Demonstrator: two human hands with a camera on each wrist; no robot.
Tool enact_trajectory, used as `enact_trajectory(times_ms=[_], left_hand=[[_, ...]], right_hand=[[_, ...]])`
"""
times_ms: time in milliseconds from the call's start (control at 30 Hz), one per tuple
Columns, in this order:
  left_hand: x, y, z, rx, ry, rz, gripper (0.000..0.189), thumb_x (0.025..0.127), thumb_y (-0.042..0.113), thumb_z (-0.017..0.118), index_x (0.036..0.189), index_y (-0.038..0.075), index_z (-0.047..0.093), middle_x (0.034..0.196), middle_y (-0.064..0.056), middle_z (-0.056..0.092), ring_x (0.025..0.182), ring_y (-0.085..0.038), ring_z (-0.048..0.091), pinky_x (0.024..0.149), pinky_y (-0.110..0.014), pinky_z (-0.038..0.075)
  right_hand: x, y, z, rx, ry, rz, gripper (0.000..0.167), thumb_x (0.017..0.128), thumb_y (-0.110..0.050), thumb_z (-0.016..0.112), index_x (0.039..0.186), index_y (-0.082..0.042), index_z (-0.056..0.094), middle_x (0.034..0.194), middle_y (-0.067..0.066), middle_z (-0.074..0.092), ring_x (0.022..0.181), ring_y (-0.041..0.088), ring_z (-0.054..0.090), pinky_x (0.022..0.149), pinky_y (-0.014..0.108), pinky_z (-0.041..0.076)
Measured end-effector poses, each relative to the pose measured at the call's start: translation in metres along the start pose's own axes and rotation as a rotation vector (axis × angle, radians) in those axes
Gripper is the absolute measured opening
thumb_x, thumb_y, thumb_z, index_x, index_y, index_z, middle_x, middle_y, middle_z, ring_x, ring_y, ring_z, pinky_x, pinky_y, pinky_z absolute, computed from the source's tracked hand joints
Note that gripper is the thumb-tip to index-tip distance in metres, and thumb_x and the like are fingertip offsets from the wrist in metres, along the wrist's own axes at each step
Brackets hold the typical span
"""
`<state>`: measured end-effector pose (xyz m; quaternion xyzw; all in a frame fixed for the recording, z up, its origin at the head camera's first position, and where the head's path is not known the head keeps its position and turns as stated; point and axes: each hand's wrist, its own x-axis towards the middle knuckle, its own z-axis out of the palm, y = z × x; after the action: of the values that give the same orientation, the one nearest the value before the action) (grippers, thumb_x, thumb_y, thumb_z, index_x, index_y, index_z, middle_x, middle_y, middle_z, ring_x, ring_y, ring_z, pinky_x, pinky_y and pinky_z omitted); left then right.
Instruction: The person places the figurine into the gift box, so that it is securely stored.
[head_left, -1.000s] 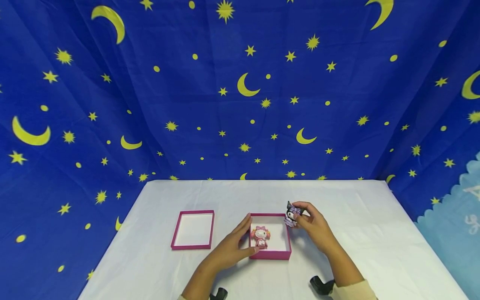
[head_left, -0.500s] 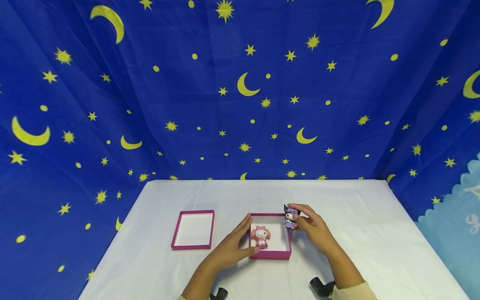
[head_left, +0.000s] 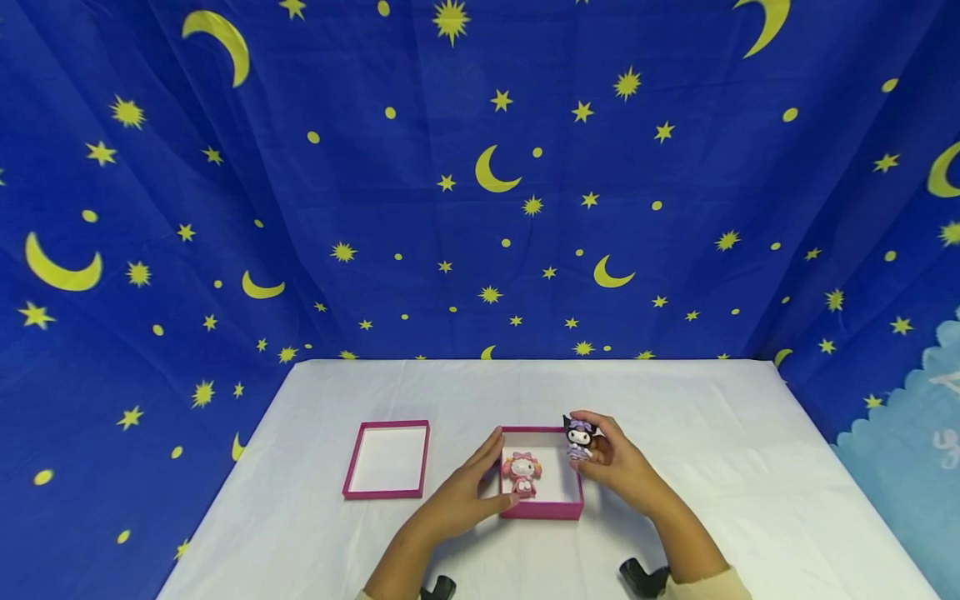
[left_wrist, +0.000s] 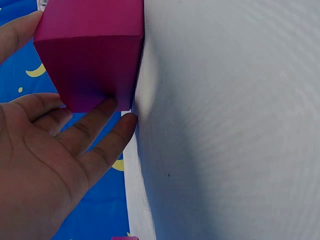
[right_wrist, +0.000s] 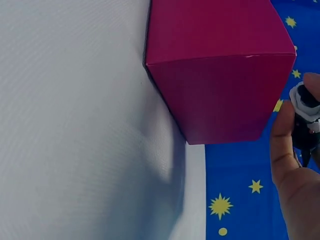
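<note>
A deep pink box [head_left: 551,510] with a white inside stands open on the table, its side walls large in both wrist views. In it, toward the left, is a pink and white character figurine [head_left: 524,473] with a bow. My left hand [head_left: 463,493] spans the box's left side, fairly straight fingers against the wall and thumb at the front rim. My right hand [head_left: 626,467] grips a black, purple and white figurine [head_left: 579,437] between thumb and fingers, upright over the box's back right corner, facing me. The right wrist view shows only part of this figurine [right_wrist: 304,102], at its edge.
A shallow pink-rimmed lid [head_left: 382,495] lies left of the box, white inside up. The white-covered table [head_left: 712,417] ends at a blue curtain [head_left: 420,208] with moons and stars. Black devices [head_left: 641,577] sit by both wrists.
The black and purple figurine has turned from tilted to upright, its face now forward, and has moved slightly left and toward me. My left hand, the box and the pink figurine have stayed put.
</note>
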<state>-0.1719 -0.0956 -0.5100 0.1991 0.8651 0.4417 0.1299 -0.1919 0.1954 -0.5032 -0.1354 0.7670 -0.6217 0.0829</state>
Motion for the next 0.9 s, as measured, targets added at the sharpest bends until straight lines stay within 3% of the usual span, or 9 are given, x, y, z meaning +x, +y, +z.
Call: enact_trajectory(times_ms=[167, 333, 533, 733, 900], left_hand=[[0.001, -0.001, 0.0, 0.015, 0.0, 0.016, 0.09, 0.092, 0.044, 0.071, 0.162, 0.019, 0.022, 0.172, 0.005, 0.01, 0.158, -0.028, 0.018, 0.125, -0.057, 0.021], [0.001, -0.001, 0.0, 0.015, -0.003, 0.018, 0.09, 0.092, 0.044, 0.072, 0.162, 0.017, 0.022, 0.172, 0.004, 0.01, 0.158, -0.03, 0.017, 0.125, -0.058, 0.021], [0.001, -0.001, 0.0, 0.006, -0.002, 0.01, 0.09, 0.091, 0.043, 0.072, 0.162, 0.019, 0.022, 0.172, 0.008, 0.009, 0.158, -0.028, 0.017, 0.126, -0.057, 0.021], [0.0, 0.0, 0.0, -0.002, -0.005, -0.025, 0.091, 0.091, 0.046, 0.072, 0.163, 0.026, 0.02, 0.172, 0.011, 0.008, 0.158, -0.025, 0.017, 0.126, -0.056, 0.02], [0.0, -0.002, 0.0, -0.011, -0.008, -0.01, 0.09, 0.092, 0.046, 0.07, 0.163, 0.025, 0.02, 0.171, 0.013, 0.007, 0.158, -0.027, 0.017, 0.126, -0.058, 0.019]], right_hand=[[0.0, -0.001, 0.002, -0.181, 0.047, -0.082, 0.069, 0.083, -0.009, 0.081, 0.144, -0.014, 0.052, 0.139, 0.011, 0.041, 0.104, 0.012, 0.057, 0.09, 0.02, 0.055], [0.0, -0.002, 0.005, -0.325, 0.047, -0.128, 0.063, 0.085, -0.024, 0.082, 0.142, -0.019, 0.057, 0.132, 0.002, 0.049, 0.113, 0.014, 0.054, 0.102, 0.039, 0.051], [-0.001, -0.005, 0.011, -0.394, 0.046, -0.158, 0.063, 0.082, -0.022, 0.083, 0.14, -0.022, 0.058, 0.133, -0.004, 0.056, 0.126, 0.02, 0.052, 0.108, 0.056, 0.044], [0.0, -0.006, 0.014, -0.447, 0.045, -0.142, 0.066, 0.078, -0.023, 0.086, 0.137, -0.035, 0.059, 0.133, -0.012, 0.061, 0.128, 0.019, 0.046, 0.108, 0.061, 0.042], [0.0, -0.006, 0.016, -0.49, 0.036, -0.114, 0.069, 0.075, -0.028, 0.089, 0.137, -0.037, 0.06, 0.13, -0.009, 0.064, 0.122, 0.019, 0.048, 0.103, 0.057, 0.046]])
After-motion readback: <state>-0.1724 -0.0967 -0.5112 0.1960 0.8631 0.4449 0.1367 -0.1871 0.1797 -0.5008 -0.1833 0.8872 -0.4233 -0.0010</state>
